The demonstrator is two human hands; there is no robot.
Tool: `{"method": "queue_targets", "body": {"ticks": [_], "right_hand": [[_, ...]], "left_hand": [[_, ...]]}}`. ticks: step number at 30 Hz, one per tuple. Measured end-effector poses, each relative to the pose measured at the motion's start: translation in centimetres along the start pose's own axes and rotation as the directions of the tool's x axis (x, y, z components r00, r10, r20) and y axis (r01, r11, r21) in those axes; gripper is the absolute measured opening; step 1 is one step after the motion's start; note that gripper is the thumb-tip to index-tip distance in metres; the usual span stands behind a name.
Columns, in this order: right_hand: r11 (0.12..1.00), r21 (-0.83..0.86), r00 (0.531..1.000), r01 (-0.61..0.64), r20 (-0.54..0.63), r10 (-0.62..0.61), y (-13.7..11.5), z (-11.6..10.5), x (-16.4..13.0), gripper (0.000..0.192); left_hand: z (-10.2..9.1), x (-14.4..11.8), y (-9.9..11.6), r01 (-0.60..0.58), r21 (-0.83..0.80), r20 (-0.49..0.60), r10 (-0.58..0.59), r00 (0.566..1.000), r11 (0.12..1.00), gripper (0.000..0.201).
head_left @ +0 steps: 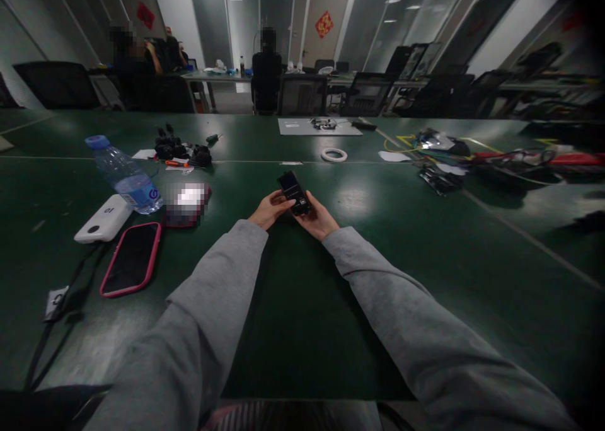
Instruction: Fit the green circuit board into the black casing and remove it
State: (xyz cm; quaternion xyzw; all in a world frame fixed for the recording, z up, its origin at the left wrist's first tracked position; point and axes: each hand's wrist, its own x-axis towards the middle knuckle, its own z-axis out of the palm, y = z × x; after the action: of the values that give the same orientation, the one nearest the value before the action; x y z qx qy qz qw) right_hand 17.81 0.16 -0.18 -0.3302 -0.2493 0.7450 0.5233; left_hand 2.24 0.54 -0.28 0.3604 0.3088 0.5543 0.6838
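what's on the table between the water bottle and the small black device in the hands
In the head view, a blurred reddish item lies on the green table between the water bottle and the small black device, which both hands hold.

An office workroom: long green tables (425,242), office chairs (302,94), glass partitions (378,21), scattered cables (510,160).

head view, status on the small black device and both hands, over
Left hand and right hand both grip the small black rectangular device, above the green table. Clear plastic water bottle and pink-cased phone lie off left, apart.
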Motion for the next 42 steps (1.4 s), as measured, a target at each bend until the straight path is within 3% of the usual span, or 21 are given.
{"method": "queue_targets", "body": {"ticks": [4, 10, 16, 27, 42], "right_hand": [[0.999, -0.030, 0.999, -0.017, 0.043, 0.018, 0.2, 0.1, -0.1, 0.037], [0.985, -0.152, 0.995, 0.087, 0.071, -0.077, 0.7, 0.5, 0.0, 0.044], [0.965, -0.188, 0.980, 0.181, 0.121, -0.160, 0.7, 1.1, -0.6, 0.056], [0.971, -0.164, 0.982, 0.174, 0.099, -0.159, 0.9, 0.8, -0.3, 0.059], [0.974, -0.173, 0.982, 0.143, 0.147, -0.118, 0.9, 0.0, 0.2, 0.052]], "left_hand": [[0.0, -0.1, 0.1, -0.036, 0.021, 0.007, 0.036, 0.999, 0.999, 0.047], [-0.6, 0.3, 0.3, -0.108, 0.074, -0.065, 0.112, 0.992, 0.991, 0.048], [-2.0, 0.8, 0.6, -0.113, 0.221, -0.037, 0.124, 0.992, 0.969, 0.052], [-3.6, 1.3, 1.0, -0.088, 0.401, -0.037, 0.112, 0.993, 0.912, 0.054], [-4.0, 1.2, 1.0, -0.114, 0.426, 0.021, 0.116, 0.993, 0.898, 0.049]]}}
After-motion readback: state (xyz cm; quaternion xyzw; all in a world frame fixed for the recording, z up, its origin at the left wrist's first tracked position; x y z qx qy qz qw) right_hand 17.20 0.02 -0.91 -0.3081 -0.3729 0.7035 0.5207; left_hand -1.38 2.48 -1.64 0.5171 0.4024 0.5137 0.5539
